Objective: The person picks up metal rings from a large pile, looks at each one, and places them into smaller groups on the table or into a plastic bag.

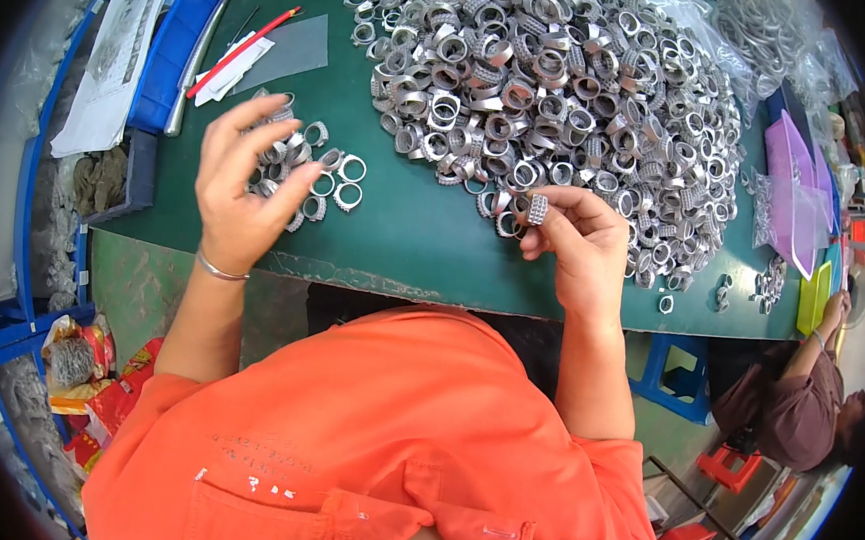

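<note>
A large heap of silver-grey metal rings (pixel 555 98) covers the far middle of the green table (pixel 404 253). My right hand (pixel 595 243) is closed at the heap's near edge, pinching one ring (pixel 537 209) between thumb and fingertips. That ring's wide studded face points up. To the left, my left hand (pixel 241 186) hovers with fingers spread and nothing visible in them. It is over a small group of loose rings (pixel 347 196), partly hiding them. A bracelet circles my left wrist.
A red pencil (pixel 242 53) and papers lie at the far left beside a blue bin (pixel 176 41). Pink (pixel 791 190) and yellow (pixel 814 297) trays stand at the right. Another person (pixel 794 401) sits there, one hand near the yellow tray. A blue stool (pixel 676 375) is below the table edge.
</note>
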`<state>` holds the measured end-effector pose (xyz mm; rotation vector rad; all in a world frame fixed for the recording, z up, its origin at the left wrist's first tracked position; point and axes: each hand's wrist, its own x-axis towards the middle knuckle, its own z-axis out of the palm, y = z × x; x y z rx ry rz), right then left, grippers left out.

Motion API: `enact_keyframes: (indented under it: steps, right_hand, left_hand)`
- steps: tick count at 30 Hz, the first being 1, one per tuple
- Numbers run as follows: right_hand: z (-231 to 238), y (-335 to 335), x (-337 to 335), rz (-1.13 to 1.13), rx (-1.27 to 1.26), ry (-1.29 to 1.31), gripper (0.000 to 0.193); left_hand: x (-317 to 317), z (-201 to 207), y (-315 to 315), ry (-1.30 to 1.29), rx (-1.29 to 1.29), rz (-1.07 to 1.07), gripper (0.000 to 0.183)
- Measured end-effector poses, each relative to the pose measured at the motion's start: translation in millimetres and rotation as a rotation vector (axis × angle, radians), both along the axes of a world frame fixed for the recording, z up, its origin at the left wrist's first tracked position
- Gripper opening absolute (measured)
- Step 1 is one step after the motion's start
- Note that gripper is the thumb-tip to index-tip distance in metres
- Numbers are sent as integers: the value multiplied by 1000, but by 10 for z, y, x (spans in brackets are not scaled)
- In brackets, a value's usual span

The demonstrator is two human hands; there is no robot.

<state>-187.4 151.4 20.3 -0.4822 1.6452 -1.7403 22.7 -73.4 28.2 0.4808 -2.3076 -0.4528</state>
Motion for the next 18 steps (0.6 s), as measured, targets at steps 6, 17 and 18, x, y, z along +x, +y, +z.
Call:
enact_keyframes:
  steps: [6,17,18]
  right_hand:
    - [-9,53,69,13,-7,-109,15]
    - [-166,173,305,31,30,-164,14]
    - [-181,181,313,28,50,-161,14]
  left_hand:
    - [-571,-38,571,60,232,-429,32]
    - [-827,-328,870,-6,653,-639,32]
    - [-827,-326,872,-1,647,-639,31]
